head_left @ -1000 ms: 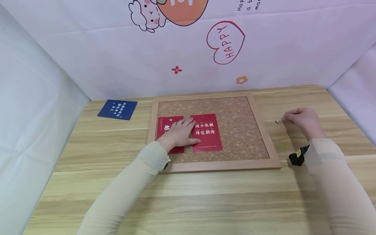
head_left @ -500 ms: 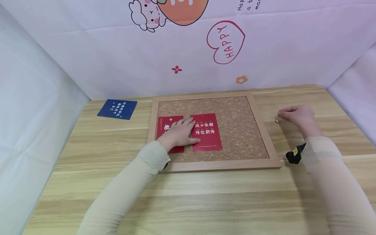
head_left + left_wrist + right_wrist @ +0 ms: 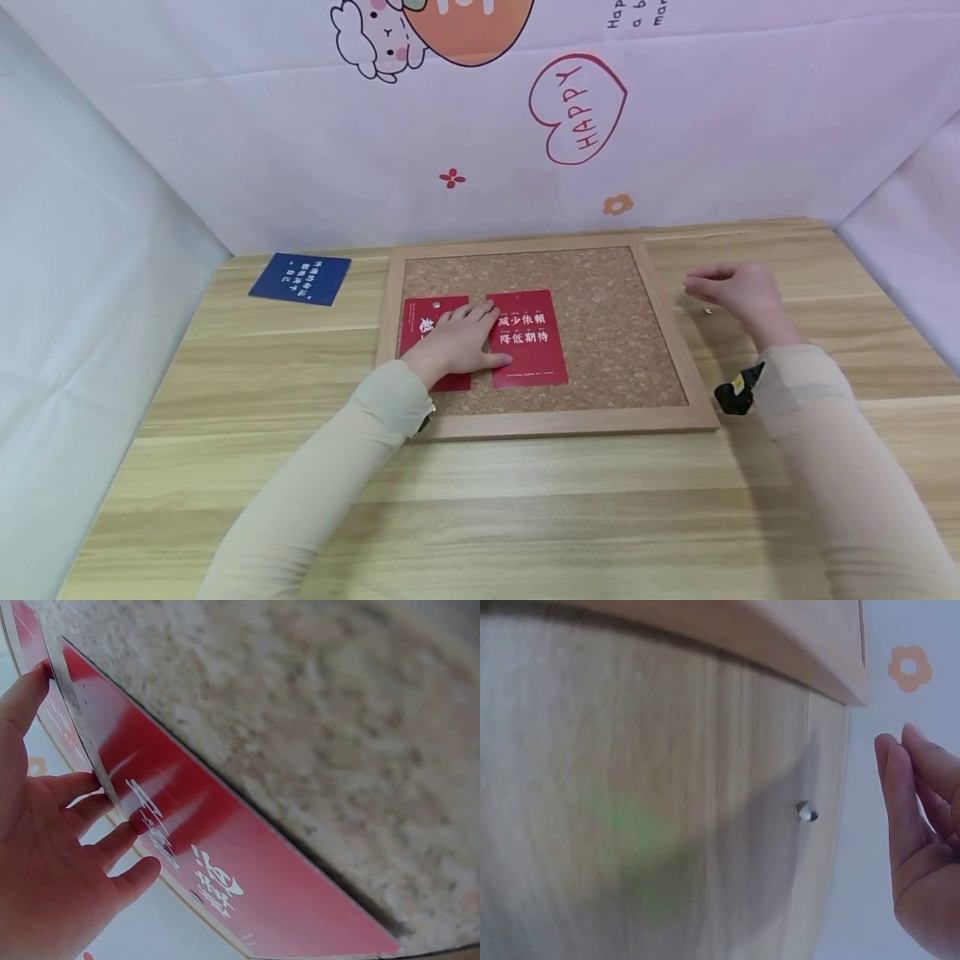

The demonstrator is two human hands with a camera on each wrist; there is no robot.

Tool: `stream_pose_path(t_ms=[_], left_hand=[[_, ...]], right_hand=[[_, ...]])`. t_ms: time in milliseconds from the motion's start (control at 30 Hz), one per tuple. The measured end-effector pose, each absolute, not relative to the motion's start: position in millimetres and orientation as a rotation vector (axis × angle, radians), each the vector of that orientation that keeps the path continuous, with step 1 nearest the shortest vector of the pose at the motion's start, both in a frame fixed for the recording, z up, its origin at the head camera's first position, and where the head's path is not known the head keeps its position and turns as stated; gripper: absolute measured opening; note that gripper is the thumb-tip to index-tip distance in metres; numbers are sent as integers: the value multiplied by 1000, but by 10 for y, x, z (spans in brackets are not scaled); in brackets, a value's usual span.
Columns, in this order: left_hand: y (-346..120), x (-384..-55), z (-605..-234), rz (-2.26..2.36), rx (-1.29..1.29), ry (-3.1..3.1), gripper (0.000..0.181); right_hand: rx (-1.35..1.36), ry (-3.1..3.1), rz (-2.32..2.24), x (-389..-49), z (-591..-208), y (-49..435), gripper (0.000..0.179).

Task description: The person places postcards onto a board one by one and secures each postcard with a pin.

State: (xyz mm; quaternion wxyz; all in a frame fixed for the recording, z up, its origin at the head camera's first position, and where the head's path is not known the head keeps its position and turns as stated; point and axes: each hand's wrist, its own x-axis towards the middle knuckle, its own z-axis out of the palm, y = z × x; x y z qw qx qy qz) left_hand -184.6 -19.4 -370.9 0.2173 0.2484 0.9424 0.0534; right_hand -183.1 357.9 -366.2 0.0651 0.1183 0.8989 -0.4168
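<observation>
My left hand [image 3: 457, 340] rests spread over the cork board [image 3: 600, 333], its fingers on the gap between two red cards. The left red card [image 3: 453, 382] is partly covered by the hand and has a silver tack [image 3: 436, 305] near its top. Beside it lies the right red card [image 3: 528, 358] with white characters; my thumb touches its left edge. My right hand [image 3: 738, 296] hovers over the table right of the board, thumb and fingertips pinched together. I cannot tell whether something tiny is between them. Below those fingers a loose silver tack [image 3: 807, 811] lies on the table.
A blue card [image 3: 300, 279] with white writing lies at the table's back left. The board's wooden frame [image 3: 555, 425] forms a raised edge. A white printed cloth [image 3: 337, 167] hangs behind the wood-grain table [image 3: 525, 517].
My right hand has risen from the table and moved left toward the board, fingertips still pinched. The loose tack stays where it was. My left hand has not moved.
</observation>
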Motion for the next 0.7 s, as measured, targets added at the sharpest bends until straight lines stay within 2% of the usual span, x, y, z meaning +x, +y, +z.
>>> stream_pose_path(t_ms=[100, 267, 700], left_hand=[[-194, -1847, -3709, 146, 685, 2609, 85], [-195, -1849, -3716, 139, 689, 2611, 85], [-195, -1843, -3716, 144, 695, 2613, 85]], right_hand=[[337, 2662, -1368, -1856, -3654, 3507, 58], [309, 2602, -1511, -1891, -3616, 3371, 48], [273, 2628, -1451, -2000, -3559, 3095, 47]])
